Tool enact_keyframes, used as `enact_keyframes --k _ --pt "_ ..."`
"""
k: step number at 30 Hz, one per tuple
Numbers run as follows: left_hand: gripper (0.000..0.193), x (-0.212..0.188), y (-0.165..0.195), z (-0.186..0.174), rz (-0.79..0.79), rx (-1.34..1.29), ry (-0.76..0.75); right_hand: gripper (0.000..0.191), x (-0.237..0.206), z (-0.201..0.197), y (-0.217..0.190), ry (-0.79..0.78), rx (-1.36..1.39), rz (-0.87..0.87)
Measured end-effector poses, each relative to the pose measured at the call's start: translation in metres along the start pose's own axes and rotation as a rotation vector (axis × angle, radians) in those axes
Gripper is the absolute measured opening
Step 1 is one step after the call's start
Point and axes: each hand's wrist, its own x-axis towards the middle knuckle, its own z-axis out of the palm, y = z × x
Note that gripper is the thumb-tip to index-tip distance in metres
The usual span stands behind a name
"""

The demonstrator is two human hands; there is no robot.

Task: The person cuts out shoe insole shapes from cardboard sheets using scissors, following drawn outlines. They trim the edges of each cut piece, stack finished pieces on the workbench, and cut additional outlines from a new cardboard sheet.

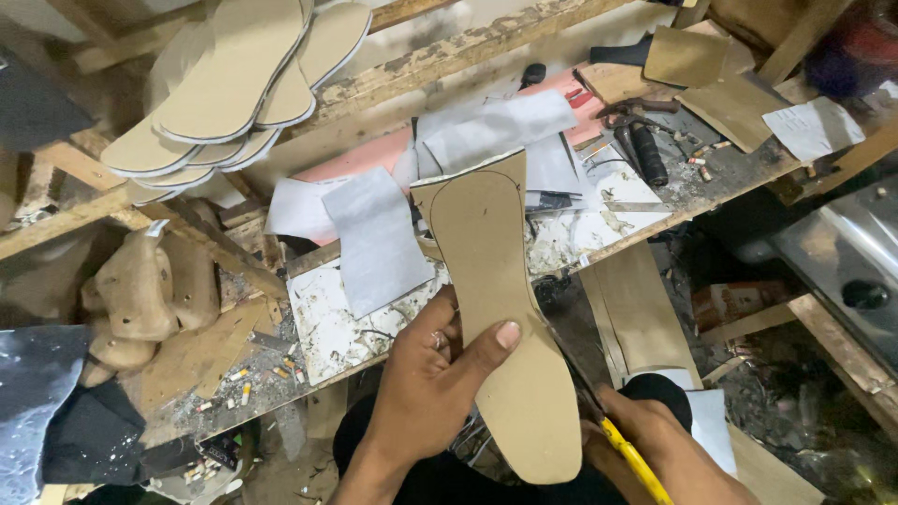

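- Cardboard insole piece [500, 327], tan, sole-shaped with a pencilled outline, held up over the person's lap, toe end pointing toward the table [327, 327].
- Left hand [430, 374] grips the piece at its waist: thumb pressed flat on the front face, fingers [438, 323] curled behind the left edge.
- Right hand [655, 440] low at the piece's right edge, closed round the yellow handle of scissors [629, 454]; blades seem to sit against the cardboard edge, hard to tell.
- Table messy: grey fabric pieces [374, 238], white paper scraps, dark-handled tools [645, 150] at far right.
- Stack of cut insoles [224, 84] on the wooden shelf, upper left.
- Wooden shoe lasts [140, 299] piled at left, below that shelf.
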Motion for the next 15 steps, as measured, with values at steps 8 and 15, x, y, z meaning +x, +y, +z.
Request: enact_keyframes --k 8,15 --pt "0.032 -0.008 -0.005 0.007 -0.055 -0.026 -0.057 0.074 -0.001 0.015 0.005 0.268 -0.007 -0.259" --pt "0.034 -0.01 -0.008 0.013 -0.126 -0.088 0.018 0.063 -0.001 0.002 -0.035 0.15 0.03 -0.169"
